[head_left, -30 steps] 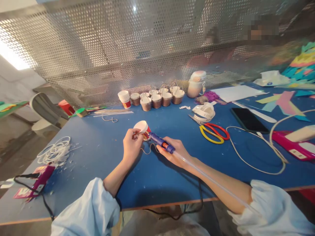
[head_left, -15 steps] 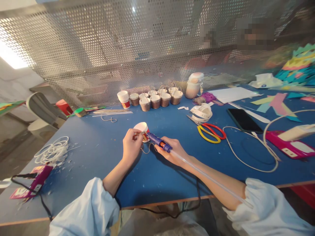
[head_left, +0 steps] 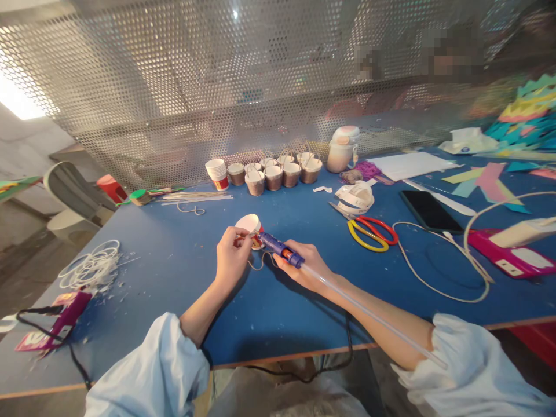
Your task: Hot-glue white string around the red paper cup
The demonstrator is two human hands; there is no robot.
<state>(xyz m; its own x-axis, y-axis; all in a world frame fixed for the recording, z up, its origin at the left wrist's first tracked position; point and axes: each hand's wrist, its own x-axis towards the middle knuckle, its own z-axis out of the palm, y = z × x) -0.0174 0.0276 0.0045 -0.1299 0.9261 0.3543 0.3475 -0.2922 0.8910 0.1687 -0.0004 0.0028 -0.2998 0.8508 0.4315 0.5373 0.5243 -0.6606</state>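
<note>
My left hand (head_left: 232, 255) is closed round a small paper cup (head_left: 249, 225), tipped on its side over the blue table (head_left: 182, 272). My right hand (head_left: 306, 269) grips a blue glue gun (head_left: 280, 250) whose nozzle touches the cup's side. A long clear glue stick (head_left: 373, 315) juts from the back of the gun along my forearm. A loop of brown string (head_left: 259, 264) hangs under the cup.
Stacked paper cups (head_left: 217, 172) and several brown-wrapped cups (head_left: 274, 172) stand at the back before a perforated metal screen. Scissors (head_left: 372, 231), a black phone (head_left: 431, 211), a white cable (head_left: 438, 272), a tape roll (head_left: 358, 198) and coloured paper lie right; white rings (head_left: 91, 267) left.
Both hands stay on the cup and glue gun in the same pose. Only the camera view has shifted slightly.
</note>
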